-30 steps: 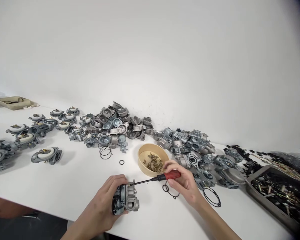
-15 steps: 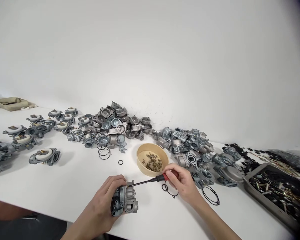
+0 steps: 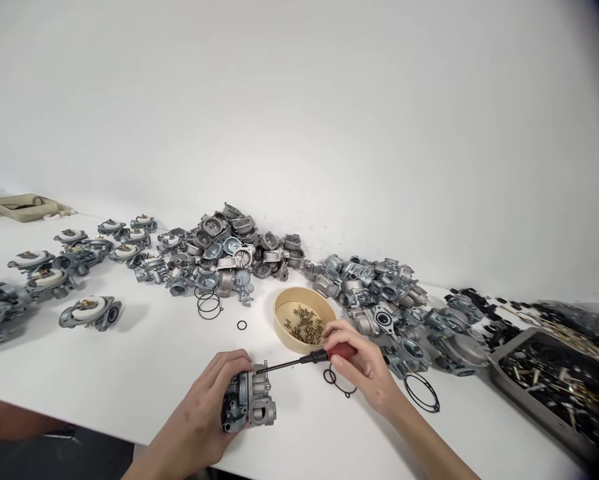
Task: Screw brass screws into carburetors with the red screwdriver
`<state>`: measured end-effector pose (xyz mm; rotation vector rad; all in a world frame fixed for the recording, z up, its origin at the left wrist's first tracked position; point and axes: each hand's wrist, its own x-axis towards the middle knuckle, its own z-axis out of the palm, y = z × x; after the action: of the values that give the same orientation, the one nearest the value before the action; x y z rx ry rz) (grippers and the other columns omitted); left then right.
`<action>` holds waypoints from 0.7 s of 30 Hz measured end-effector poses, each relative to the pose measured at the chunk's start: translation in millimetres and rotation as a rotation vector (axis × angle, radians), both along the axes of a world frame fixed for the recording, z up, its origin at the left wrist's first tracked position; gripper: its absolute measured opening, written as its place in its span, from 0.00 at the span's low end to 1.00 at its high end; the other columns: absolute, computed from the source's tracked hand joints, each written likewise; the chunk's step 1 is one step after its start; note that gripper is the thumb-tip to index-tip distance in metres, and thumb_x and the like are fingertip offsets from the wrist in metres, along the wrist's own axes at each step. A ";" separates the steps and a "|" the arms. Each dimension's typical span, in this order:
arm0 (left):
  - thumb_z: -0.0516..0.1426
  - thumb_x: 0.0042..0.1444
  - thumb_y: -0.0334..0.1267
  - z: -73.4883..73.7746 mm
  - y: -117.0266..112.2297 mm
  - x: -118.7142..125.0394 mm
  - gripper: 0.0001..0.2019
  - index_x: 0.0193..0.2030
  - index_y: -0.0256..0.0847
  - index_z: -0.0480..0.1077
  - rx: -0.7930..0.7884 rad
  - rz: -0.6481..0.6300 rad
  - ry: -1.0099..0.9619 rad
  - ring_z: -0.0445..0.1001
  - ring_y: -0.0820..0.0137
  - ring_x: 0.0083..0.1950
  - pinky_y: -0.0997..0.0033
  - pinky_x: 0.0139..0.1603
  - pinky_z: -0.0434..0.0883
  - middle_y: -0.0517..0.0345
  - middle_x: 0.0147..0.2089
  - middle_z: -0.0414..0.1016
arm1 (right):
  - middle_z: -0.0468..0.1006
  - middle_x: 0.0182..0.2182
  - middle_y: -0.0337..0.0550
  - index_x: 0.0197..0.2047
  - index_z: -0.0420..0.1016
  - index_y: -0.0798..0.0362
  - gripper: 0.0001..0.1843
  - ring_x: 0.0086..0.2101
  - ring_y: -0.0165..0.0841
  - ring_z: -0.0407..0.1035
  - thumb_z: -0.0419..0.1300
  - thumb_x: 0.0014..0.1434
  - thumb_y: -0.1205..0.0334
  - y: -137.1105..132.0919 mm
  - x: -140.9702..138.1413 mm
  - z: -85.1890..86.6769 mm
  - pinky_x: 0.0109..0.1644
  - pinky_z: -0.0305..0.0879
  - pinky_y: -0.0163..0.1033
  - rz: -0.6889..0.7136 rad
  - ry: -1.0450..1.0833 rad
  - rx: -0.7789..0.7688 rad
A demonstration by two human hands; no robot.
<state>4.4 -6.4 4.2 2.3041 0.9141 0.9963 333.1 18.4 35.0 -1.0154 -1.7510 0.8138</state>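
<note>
My left hand [image 3: 204,407] is wrapped round a grey metal carburetor body [image 3: 252,403] and holds it on the white table [image 3: 144,360] near the front edge. My right hand [image 3: 362,363] grips the red handle of a small screwdriver [image 3: 309,358]. The dark shaft lies nearly level, and its tip touches the top of the carburetor body where a small brass part sits. A round tan bowl [image 3: 279,320] with several small brass screws stands just behind the screwdriver.
Heaps of grey carburetor parts [image 3: 229,250] and bodies [image 3: 379,293] lie along the wall. Bodies with white floats [image 3: 89,310] are spread at the left. Black O-rings [image 3: 209,303] and gaskets [image 3: 422,393] lie loose. A grey tray [image 3: 524,393] of small hardware sits at the right, a beige tray [image 3: 19,205] far left.
My right hand has turned slightly on the screwdriver handle, with the fingers shifting their hold. The carburetor body and my left hand have stayed almost in place.
</note>
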 end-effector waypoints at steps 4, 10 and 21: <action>0.63 0.64 0.29 -0.8 0.4 -0.2 0.29 0.67 0.51 0.58 0.006 -0.003 0.005 0.73 0.53 0.66 0.57 0.63 0.76 0.44 0.63 0.72 | 0.75 0.33 0.45 0.41 0.78 0.50 0.18 0.28 0.34 0.66 0.62 0.70 0.43 0.4 0.5 -1.1 0.29 0.63 0.37 -0.021 0.021 -0.051; 0.64 0.63 0.29 -0.4 0.3 -0.5 0.29 0.67 0.51 0.60 0.024 -0.002 -0.004 0.73 0.53 0.66 0.57 0.63 0.76 0.43 0.63 0.73 | 0.76 0.44 0.52 0.42 0.80 0.50 0.17 0.36 0.39 0.71 0.64 0.69 0.44 -0.7 1.0 0.6 0.35 0.69 0.39 0.002 0.021 -0.009; 0.63 0.61 0.25 -0.7 0.3 -0.8 0.31 0.66 0.50 0.60 0.015 0.003 -0.006 0.75 0.52 0.65 0.56 0.60 0.78 0.43 0.63 0.74 | 0.76 0.41 0.49 0.42 0.80 0.51 0.19 0.24 0.28 0.60 0.65 0.67 0.42 -1.8 2.0 -0.5 0.25 0.60 0.36 0.029 0.074 -0.118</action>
<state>3.6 -6.1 3.5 2.3116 0.9111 1.0140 335.1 16.6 34.5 -1.0269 -1.6742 0.9706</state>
